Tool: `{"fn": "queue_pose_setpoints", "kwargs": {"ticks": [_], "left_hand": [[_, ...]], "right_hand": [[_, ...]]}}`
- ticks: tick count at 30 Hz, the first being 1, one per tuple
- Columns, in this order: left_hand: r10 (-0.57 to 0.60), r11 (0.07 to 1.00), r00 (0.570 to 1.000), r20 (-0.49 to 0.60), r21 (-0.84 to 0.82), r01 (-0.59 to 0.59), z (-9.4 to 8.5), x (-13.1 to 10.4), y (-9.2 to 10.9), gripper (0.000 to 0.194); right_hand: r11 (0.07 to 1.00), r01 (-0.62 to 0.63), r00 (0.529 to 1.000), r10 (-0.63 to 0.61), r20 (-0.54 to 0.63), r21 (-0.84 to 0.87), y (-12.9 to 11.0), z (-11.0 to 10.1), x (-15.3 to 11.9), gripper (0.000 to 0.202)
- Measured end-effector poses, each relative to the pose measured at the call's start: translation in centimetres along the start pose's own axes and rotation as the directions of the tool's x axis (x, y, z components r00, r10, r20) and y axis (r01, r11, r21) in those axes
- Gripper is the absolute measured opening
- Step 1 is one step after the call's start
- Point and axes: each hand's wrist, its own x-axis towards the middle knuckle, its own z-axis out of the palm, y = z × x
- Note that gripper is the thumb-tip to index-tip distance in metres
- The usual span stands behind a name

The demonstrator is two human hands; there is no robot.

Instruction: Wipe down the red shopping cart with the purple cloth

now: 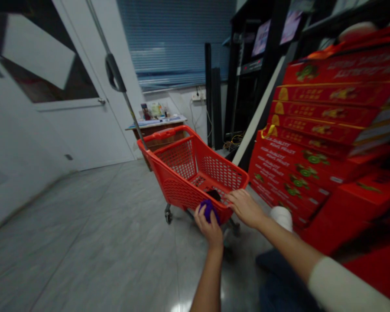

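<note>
In the head view, the left hand (210, 223), at the lower centre of the frame, has its fingers closed around a crumpled purple cloth (206, 209), pressed against the outside of a red plastic shopping cart (177, 189) with perforated basket walls. The right hand (243, 207), just to the right of it, lies on the cart's near rim; whether its fingers clasp the rim or only rest there, I cannot tell. A small dark object (213, 195), too blurred to identify, is inside the basket near both hands. Stacked red printed cardboard boxes (299, 160) fill the right side. A white panelled door (84, 130) stands at upper left, above grey tiled flooring (117, 251).
</note>
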Motion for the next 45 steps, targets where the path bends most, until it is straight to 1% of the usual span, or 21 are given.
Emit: {"fn": "queue_pose_setpoints", "kwargs": {"ticks": [2,4,6,9,11,14,15,17,19,21,23,25,28,30,32,34,36,38,40,42,45], "left_hand": [[-0.023,1.0,0.999,-0.042,0.004,0.023,0.0,2.1,-0.4,0.027],[-0.059,0.998,0.994,-0.093,0.013,0.06,-0.1,2.9,-1.0,0.028],[-0.107,0.994,0.985,-0.132,0.026,0.111,-0.4,2.2,-1.6,0.029],[-0.185,0.981,0.972,-0.145,0.033,0.192,-1.3,0.4,-2.2,0.031],[-0.227,0.972,0.962,-0.152,0.022,0.233,-2.0,0.4,-2.4,0.031],[-0.249,0.968,0.953,-0.174,-0.012,0.251,-3.1,2.7,-2.5,0.032],[-0.25,0.968,0.952,-0.178,-0.023,0.25,-3.4,3.6,-2.6,0.032],[-0.257,0.966,0.951,-0.171,-0.031,0.255,-3.9,4.8,-2.6,0.033],[-0.271,0.962,0.948,-0.166,-0.01,0.273,-4.1,4.6,-2.5,0.035],[-0.287,0.954,0.938,-0.194,0.026,0.297,-3.8,3.1,-2.2,0.036],[-0.294,0.947,0.924,-0.244,0.053,0.315,-3.4,1.6,-2.0,0.037],[-0.3,0.942,0.908,-0.292,0.061,0.331,-3.1,1.0,-1.7,0.037],[-0.303,0.938,0.89,-0.34,0.056,0.341,-3.1,2.4,-1.1,0.036],[-0.279,0.945,0.888,-0.365,0.058,0.321,-3.1,3.6,-0.5,0.036],[-0.25,0.951,0.885,-0.393,0.075,0.301,-2.9,4.0,0.0,0.036],[-0.244,0.946,0.879,-0.41,0.1,0.309,-2.2,3.1,0.2,0.036],[-0.261,0.934,0.869,-0.419,0.118,0.338,-1.4,1.4,-0.2,0.035],[-0.282,0.926,0.872,-0.4,0.125,0.357,-1.0,-0.1,-1.0,0.035],[-0.297,0.926,0.883,-0.364,0.117,0.36,-1.2,-0.6,-1.7,0.036],[-0.307,0.927,0.88,-0.364,0.095,0.362,-1.9,0.4,-2.1,0.036],[-0.289,0.931,0.843,-0.455,0.073,0.358,-2.9,3.3,-1.6,0.037]], "right_hand": [[1.0,-0.028,0.999,0.028,-0.025,-0.008,-1.0,0.6,0.3,0.032],[0.998,-0.059,0.997,0.058,-0.045,-0.022,-2.4,1.3,0.7,0.03],[0.994,-0.097,0.993,0.094,-0.065,-0.041,-3.9,2.0,1.0,0.029],[0.984,-0.164,0.983,0.157,-0.093,-0.072,-6.2,2.5,1.4,0.028],[0.979,-0.183,0.981,0.176,-0.083,-0.085,-7.1,2.2,1.7,0.031],[0.99,-0.102,0.994,0.105,0.033,-0.094,-6.6,0.9,2.2,0.039],[0.994,-0.056,0.994,0.064,0.083,-0.092,-5.9,0.3,2.5,0.04],[0.993,0.004,0.993,0.01,0.12,-0.116,-4.2,-0.5,3.0,0.039],[0.993,0.051,0.976,-0.027,0.214,-0.109,-2.8,-1.0,3.4,0.038],[0.993,0.011,0.965,0.02,0.26,-0.12,-2.3,-1.0,3.7,0.04],[0.988,-0.044,0.962,0.081,0.262,-0.145,-2.5,-0.8,3.8,0.042],[0.983,-0.071,0.96,0.114,0.255,-0.169,-3.2,-0.6,3.8,0.045],[0.979,-0.086,0.961,0.131,0.245,-0.186,-4.3,-0.4,3.7,0.046],[0.977,-0.102,0.963,0.144,0.229,-0.187,-4.9,-0.2,3.8,0.046],[0.975,-0.12,0.964,0.16,0.214,-0.188,-5.6,0.1,4.0,0.046],[0.971,-0.139,0.962,0.179,0.206,-0.193,-6.3,0.4,4.3,0.047],[0.966,-0.157,0.957,0.2,0.211,-0.204,-6.8,0.6,4.5,0.046],[0.961,-0.172,0.951,0.219,0.219,-0.215,-7.2,0.7,4.6,0.046],[0.957,-0.196,0.946,0.242,0.213,-0.215,-7.6,0.7,4.5,0.043],[0.957,-0.219,0.947,0.256,0.196,-0.193,-8.1,0.7,4.4,0.041],[0.971,-0.212,0.955,0.23,0.189,-0.114,-9.0,0.4,4.2,0.038]]}}
